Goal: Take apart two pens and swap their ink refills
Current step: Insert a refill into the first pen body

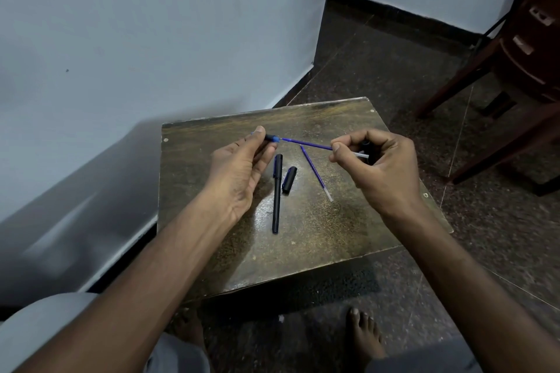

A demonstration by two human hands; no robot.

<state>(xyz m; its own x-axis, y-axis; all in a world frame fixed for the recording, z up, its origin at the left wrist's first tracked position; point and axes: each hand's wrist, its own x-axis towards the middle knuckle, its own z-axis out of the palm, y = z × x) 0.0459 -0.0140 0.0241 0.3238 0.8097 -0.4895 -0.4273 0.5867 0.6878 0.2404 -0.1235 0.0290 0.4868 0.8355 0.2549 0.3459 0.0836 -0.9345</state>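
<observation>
While the left hand [239, 169] pinches a short blue-tipped pen piece [271, 138] between thumb and fingers, the right hand [372, 166] pinches a blue refill [306, 143] near its clear end. That refill runs almost level, left to right, its tip at the piece's mouth, apparently just inside. On the wooden table [348, 236] lie a capped black pen [277, 194] pointing toward the person, a loose cap [289, 179], and a second refill [316, 172] slanting near-right.

Worn wooden table [348, 221] bears pen [277, 194], cap [289, 180], refill [316, 172].
</observation>
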